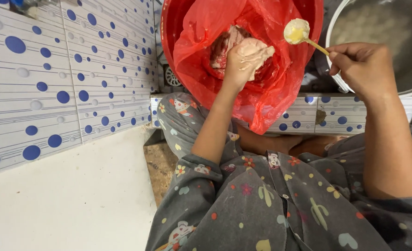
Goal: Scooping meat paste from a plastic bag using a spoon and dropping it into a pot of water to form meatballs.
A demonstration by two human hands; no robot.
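The left hand (244, 58) grips paste in the bag (261, 97), the right hand (361, 65) pinches a loaded spoon (299, 32) that could drip if tilted.

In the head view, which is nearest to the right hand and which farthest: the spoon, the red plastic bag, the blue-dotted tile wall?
1. The spoon: held in the right hand, its bowl pointing left.
2. The red plastic bag: left of that hand, inside the red tub.
3. The blue-dotted tile wall: far left of the view.
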